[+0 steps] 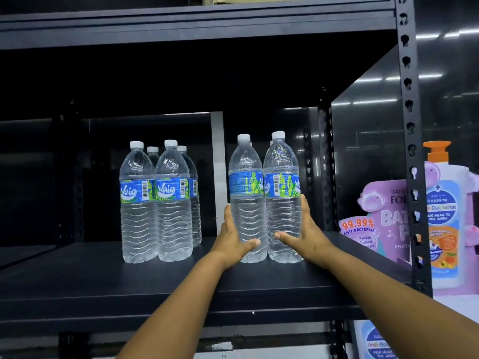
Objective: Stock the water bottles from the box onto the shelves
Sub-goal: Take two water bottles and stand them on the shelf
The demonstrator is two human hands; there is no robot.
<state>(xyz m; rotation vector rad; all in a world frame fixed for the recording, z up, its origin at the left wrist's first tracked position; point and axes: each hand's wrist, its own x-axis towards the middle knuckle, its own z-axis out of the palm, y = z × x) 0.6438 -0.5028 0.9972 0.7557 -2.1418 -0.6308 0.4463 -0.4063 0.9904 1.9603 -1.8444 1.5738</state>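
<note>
Two upright bottles [264,200] between hands [269,239]

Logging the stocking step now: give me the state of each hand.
Left hand: grips the left water bottle.
Right hand: grips the right water bottle.

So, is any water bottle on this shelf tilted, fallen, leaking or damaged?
Nothing stands out. The four bottles on the left stand upright on the shelf, caps on. The left hand and right hand hold the right-hand bottles upright. No water is visible on the shelf.
</note>
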